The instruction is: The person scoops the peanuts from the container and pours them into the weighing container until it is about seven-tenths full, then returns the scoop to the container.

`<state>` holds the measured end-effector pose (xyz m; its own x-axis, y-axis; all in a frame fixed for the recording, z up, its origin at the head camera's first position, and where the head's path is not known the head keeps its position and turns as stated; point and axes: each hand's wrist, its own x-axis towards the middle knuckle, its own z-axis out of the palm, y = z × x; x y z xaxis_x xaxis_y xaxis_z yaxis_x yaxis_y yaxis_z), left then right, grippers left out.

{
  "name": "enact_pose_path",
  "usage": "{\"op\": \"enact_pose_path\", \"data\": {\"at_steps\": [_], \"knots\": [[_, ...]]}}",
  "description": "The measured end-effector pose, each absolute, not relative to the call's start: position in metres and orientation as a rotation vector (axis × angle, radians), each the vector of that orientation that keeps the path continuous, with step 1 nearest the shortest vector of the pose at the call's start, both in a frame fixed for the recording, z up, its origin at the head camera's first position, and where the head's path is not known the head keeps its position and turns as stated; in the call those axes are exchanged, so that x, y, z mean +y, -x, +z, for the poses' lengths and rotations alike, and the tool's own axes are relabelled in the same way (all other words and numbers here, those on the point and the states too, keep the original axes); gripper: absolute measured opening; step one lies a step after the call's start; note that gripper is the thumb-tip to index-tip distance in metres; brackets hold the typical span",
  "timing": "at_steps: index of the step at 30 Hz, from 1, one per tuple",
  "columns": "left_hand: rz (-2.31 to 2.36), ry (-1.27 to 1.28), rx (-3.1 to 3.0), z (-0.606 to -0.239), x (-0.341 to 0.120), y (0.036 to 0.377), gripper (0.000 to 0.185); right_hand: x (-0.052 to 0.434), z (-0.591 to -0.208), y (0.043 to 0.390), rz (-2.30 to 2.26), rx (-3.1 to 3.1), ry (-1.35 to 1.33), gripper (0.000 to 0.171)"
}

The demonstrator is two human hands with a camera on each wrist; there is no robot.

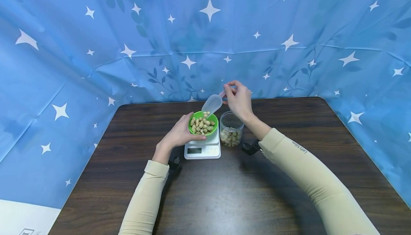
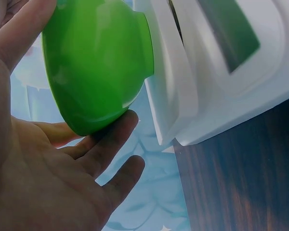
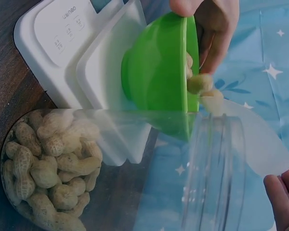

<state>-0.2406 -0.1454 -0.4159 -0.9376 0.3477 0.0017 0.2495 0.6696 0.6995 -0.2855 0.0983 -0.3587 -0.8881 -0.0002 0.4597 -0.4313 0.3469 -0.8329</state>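
A green bowl [image 2: 91, 62] of unshelled peanuts [image 1: 201, 125] stands on the white kitchen scale [image 1: 210, 152]. My left hand [image 1: 180, 132] holds the bowl from its left side, thumb at the near rim and fingers round the far wall. Above the bowl's far right edge, my right hand [image 1: 238, 101] pinches the pink handle of a translucent scoop [image 1: 212, 103]. The scoop tilts down into the bowl, with a few peanuts at its lip. Beside the scale stands a clear jar [image 3: 159, 192], partly filled with peanuts [image 3: 53, 168], its top uncovered.
The dark wooden table [image 1: 221, 192] extends toward me and to both sides. A blue curtain [image 1: 205, 35] with white stars hangs right behind its back edge. At the lower left lies a white printed surface [image 1: 25, 215].
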Motion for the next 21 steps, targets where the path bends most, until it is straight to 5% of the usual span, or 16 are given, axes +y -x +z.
{"op": "enact_pose_path", "data": {"at_steps": [21], "knots": [[1.130,-0.506,2.760,-0.418,-0.145,0.241,0.113,0.125,-0.346,0.278,1.701,-2.174,-0.300,0.032]]}}
